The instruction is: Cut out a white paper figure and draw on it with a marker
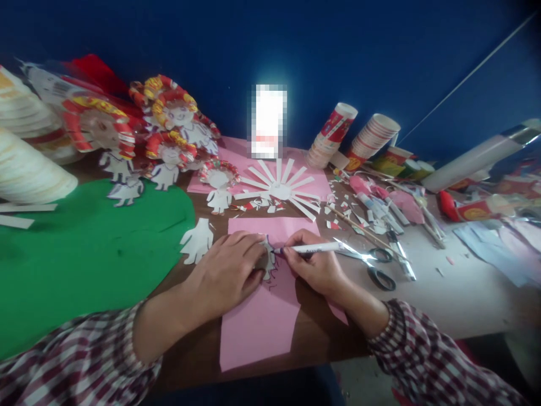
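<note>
My left hand [230, 268] lies over the pink paper [257, 332], fingers flat and pressing down a small white cutout [267, 259] that is mostly hidden beneath them. A white acrylic marker [315, 248] is pinched in my right hand [315, 268], its tip at the cutout's right edge. Dark wavy lines run down the pink paper beside that edge. Left of my left hand is a white figure-shaped paper cutout [198, 241]. Black-handled scissors [374, 262] lie open just right of my right hand.
A green sheet [139, 248] covers the left side. Several paper figures with red and yellow rings [169, 155] stand behind it. White paper strips fan out around a paper cup base [280, 190], with scraps around. Stacked paper cups [372, 138] and scattered markers [382, 208] are at right.
</note>
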`<action>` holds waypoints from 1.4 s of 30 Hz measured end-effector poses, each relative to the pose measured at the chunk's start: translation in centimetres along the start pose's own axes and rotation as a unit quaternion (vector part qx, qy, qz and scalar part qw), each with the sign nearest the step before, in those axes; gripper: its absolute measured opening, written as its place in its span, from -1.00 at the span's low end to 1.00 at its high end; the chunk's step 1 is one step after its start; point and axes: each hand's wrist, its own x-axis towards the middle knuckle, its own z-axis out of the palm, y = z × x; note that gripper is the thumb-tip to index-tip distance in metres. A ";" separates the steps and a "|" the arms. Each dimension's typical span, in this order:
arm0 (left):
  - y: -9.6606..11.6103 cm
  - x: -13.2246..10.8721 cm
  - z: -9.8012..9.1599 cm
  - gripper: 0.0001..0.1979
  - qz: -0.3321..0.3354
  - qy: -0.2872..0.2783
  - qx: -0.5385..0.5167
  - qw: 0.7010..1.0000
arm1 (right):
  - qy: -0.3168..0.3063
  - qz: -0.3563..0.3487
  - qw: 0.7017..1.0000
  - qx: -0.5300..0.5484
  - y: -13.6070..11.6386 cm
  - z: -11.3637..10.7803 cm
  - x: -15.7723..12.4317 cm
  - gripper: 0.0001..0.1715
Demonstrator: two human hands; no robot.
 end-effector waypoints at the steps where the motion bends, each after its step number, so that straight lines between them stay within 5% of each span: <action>1: 0.0 0.0 0.0 -0.69 0.001 0.000 0.000 1.000 | -0.002 -0.002 1.000 0.000 0.0 0.0 0.0 -0.93; 30: -0.2 0.0 0.2 -0.64 0.012 0.003 -0.012 1.000 | -0.021 -0.022 0.999 -0.014 0.5 -0.2 -0.1 -0.94; 42: -0.2 0.0 0.4 -0.67 0.003 0.006 0.003 1.000 | 0.064 0.045 0.966 0.245 0.3 -2.2 1.0 -0.85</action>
